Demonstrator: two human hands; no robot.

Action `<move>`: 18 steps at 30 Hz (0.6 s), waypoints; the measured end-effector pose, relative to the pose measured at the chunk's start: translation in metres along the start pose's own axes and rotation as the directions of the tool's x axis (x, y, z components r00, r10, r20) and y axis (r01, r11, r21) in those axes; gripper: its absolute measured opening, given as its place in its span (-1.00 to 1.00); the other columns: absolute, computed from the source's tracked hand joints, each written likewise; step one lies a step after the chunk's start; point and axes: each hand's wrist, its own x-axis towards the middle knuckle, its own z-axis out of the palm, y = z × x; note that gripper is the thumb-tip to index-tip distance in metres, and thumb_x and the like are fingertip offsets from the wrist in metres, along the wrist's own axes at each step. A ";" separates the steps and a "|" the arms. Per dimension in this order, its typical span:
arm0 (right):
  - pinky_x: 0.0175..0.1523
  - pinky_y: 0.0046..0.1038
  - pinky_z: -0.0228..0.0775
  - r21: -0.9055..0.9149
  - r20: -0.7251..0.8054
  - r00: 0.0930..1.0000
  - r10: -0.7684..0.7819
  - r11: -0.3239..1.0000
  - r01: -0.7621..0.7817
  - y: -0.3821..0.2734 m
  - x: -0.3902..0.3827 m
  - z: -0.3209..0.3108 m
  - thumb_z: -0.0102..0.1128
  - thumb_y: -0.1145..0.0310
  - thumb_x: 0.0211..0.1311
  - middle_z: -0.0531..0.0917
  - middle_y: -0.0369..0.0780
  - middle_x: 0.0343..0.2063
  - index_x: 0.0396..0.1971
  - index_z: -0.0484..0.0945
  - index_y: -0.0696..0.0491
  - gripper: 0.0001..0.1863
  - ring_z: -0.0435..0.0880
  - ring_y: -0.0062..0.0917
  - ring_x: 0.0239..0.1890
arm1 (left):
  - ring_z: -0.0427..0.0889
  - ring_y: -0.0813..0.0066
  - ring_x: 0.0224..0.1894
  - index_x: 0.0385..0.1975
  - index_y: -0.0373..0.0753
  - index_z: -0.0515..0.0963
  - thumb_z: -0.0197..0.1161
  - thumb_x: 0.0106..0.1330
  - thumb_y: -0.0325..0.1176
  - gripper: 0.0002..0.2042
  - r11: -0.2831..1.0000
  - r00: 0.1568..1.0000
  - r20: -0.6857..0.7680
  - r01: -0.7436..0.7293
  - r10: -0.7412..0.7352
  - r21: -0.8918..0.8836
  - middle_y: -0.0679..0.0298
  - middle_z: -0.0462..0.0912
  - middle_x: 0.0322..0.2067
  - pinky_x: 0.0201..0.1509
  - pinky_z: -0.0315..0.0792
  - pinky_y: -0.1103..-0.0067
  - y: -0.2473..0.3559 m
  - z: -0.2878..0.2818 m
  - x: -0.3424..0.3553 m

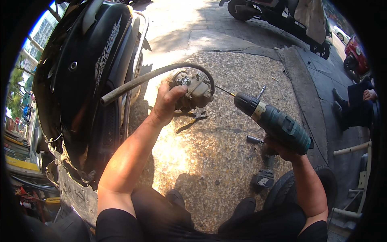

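Note:
My left hand [167, 101] grips a dusty metal carburetor [196, 92] in the middle of the view, with a long rubber hose [133, 80] curving over it and hanging off to the left. My right hand [282, 147] is closed round the grip of a teal and black cordless drill [282, 125]. The drill's thin shank [225, 90] points left at the carburetor; whether its tip touches is hard to tell. Below the carburetor, pliers [189, 124] lie on the speckled ground [225, 169]. Small sockets or bits [254, 139] lie near the drill.
A black scooter [76, 97] stands close on my left. A tyre [322, 181] lies by my right leg, beside a pale metal frame [358, 169]. A seated person in dark clothes [350, 105] is at the right. Another scooter [278, 16] and a red vehicle [356, 56] stand beyond.

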 end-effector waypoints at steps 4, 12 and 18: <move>-0.29 -0.44 0.45 0.004 -0.133 0.934 -0.331 0.943 0.334 0.008 0.007 0.011 0.36 0.42 0.23 0.61 -0.33 -0.41 -0.07 0.57 0.02 -0.72 0.57 -0.59 -0.39 | 0.70 0.37 -0.23 -0.07 -0.44 0.49 0.12 0.10 -0.19 -0.52 0.997 0.998 -0.056 -0.011 0.015 0.078 0.07 0.68 -0.23 -0.12 0.59 0.52 0.001 0.000 -0.002; -0.37 -0.45 0.42 0.003 -0.095 0.959 -0.268 0.963 0.270 -0.008 0.008 0.002 0.36 0.42 0.23 0.61 -0.36 -0.49 -0.09 0.58 0.00 -0.74 0.56 -0.61 -0.49 | 0.54 0.64 -0.57 -0.11 -0.46 0.49 0.15 0.15 -0.07 -0.49 0.994 0.995 -0.020 -0.092 0.093 0.053 0.09 0.66 -0.34 -0.63 0.37 0.75 0.008 0.004 0.001; -0.11 -0.39 0.54 -0.229 -0.109 0.895 -0.433 0.887 0.402 -0.023 0.016 0.001 0.42 0.29 0.18 0.69 -0.26 -0.30 -0.05 0.59 0.02 -0.65 0.67 -0.43 -0.24 | 0.55 0.59 -0.49 -0.03 -0.36 0.51 0.13 0.21 0.02 -0.46 0.997 0.997 -0.019 0.074 -0.075 -0.029 0.17 0.67 -0.31 -0.52 0.37 0.68 -0.005 0.000 -0.006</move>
